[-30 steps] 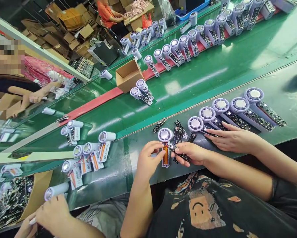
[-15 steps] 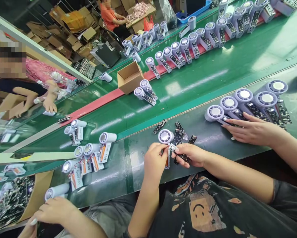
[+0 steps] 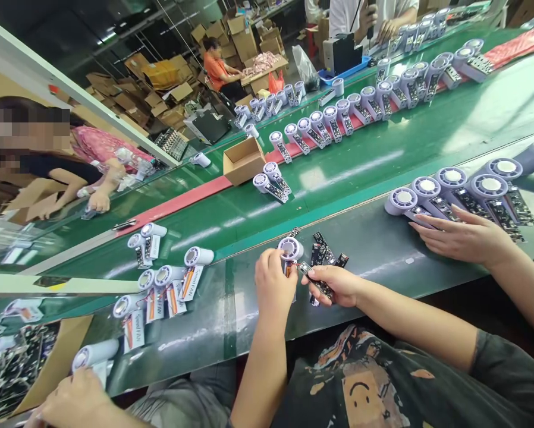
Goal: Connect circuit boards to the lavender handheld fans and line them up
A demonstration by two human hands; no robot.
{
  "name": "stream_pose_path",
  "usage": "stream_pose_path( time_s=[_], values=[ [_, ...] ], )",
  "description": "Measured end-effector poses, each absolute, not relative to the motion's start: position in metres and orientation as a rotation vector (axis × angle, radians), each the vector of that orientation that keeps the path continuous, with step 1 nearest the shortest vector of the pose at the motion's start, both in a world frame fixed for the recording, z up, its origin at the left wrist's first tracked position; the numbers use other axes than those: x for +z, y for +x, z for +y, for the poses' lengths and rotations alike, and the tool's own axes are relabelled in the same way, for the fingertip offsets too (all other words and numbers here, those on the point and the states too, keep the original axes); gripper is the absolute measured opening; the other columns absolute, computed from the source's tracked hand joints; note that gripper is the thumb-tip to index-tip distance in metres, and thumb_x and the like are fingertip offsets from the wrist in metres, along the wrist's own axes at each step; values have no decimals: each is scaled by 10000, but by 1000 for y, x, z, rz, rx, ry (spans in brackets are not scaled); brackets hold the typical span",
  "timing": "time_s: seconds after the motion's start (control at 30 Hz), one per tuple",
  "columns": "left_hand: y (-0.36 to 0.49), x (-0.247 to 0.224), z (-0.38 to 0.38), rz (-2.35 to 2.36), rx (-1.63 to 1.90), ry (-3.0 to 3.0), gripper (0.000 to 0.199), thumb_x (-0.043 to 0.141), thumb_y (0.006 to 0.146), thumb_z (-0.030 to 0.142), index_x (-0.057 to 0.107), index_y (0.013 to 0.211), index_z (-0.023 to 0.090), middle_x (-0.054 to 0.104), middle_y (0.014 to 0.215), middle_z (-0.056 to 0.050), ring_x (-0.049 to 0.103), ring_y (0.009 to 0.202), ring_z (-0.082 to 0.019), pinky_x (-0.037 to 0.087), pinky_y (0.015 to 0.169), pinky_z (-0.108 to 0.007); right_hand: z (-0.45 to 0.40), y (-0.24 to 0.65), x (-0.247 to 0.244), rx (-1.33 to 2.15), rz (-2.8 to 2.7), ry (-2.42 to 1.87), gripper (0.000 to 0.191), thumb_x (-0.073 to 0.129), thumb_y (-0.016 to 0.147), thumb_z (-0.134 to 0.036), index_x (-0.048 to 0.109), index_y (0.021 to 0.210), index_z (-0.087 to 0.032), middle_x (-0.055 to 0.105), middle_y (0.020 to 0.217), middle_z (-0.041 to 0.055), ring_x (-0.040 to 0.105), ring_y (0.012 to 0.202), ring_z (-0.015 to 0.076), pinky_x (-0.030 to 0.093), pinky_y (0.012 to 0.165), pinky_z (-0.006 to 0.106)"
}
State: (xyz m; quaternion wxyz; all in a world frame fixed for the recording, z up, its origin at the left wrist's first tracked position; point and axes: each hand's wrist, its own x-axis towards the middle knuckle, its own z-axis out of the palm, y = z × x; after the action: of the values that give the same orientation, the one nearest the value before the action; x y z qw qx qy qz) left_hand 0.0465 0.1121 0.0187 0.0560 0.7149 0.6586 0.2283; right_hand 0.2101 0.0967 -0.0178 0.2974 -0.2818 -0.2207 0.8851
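Note:
My left hand (image 3: 273,285) is closed around a lilac-and-white handheld fan (image 3: 290,248), with fingers over its round head and its handle mostly hidden. My right hand (image 3: 333,285) pinches a narrow black circuit board (image 3: 315,278), whose end touches the fan at the handle. Several loose black boards (image 3: 323,251) lie just beyond my hands. To the right, a co-worker's hand (image 3: 463,238) rests beside a row of fans with boards (image 3: 454,193).
Fans with orange-striped cards (image 3: 173,291) stand left on the green bench (image 3: 231,321). A green conveyor (image 3: 351,172) with a red strip, more fans and a cardboard box (image 3: 244,160) runs behind. Another person's hand (image 3: 73,398) is at lower left.
The view has swung, showing more of the far room. The orange part in the fan handle is now covered by my left hand. The co-worker's hand and fan row have shifted right.

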Motion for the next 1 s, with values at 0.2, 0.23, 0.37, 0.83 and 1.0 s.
stream_pose_path(
  time_s=[0.2, 0.23, 0.37, 0.83, 1.0],
  values=[
    [31, 28, 131, 1622, 400, 2191, 500, 584, 812, 139, 576, 1286, 295, 469, 1475, -77, 601, 1202, -255, 548, 945, -383, 100, 207, -2, 2376, -482, -874, 201, 483, 916, -301, 606, 958, -148, 511, 471, -72, 384, 312, 71, 262, 349, 186],
    [31, 29, 132, 1635, 416, 2177, 493, 585, 799, 120, 588, 1262, 291, 486, 1443, -77, 627, 1151, -242, 553, 935, -378, 100, 207, 0, 2383, -470, -878, 205, 481, 917, -308, 605, 954, -150, 503, 472, -73, 377, 314, 69, 254, 349, 184],
    [38, 21, 127, 1723, 582, 2045, 460, 621, 746, 57, 610, 1154, 270, 532, 1233, -61, 669, 894, -163, 579, 850, -347, 100, 207, 3, 2334, -584, -976, 208, 460, 921, -319, 597, 915, -162, 493, 511, -70, 367, 336, 60, 272, 366, 184],
    [35, -1, 82, 1654, 915, 2443, 319, 627, 881, 253, 562, 1193, 229, 607, 1078, -86, 617, 951, -222, 530, 851, -390, 97, 222, -14, 1606, -1380, -1196, 188, 556, 846, -262, 530, 1029, -228, 480, 663, -82, 462, 504, 81, 381, 491, 212],
    [44, 7, 92, 1573, 608, 2651, 268, 591, 805, 85, 653, 1033, 211, 689, 929, -50, 608, 832, -216, 497, 756, -341, 96, 225, -25, 1356, -1689, -996, 167, 563, 836, -269, 603, 987, -209, 582, 737, -16, 520, 660, 127, 427, 655, 267]
  ],
)
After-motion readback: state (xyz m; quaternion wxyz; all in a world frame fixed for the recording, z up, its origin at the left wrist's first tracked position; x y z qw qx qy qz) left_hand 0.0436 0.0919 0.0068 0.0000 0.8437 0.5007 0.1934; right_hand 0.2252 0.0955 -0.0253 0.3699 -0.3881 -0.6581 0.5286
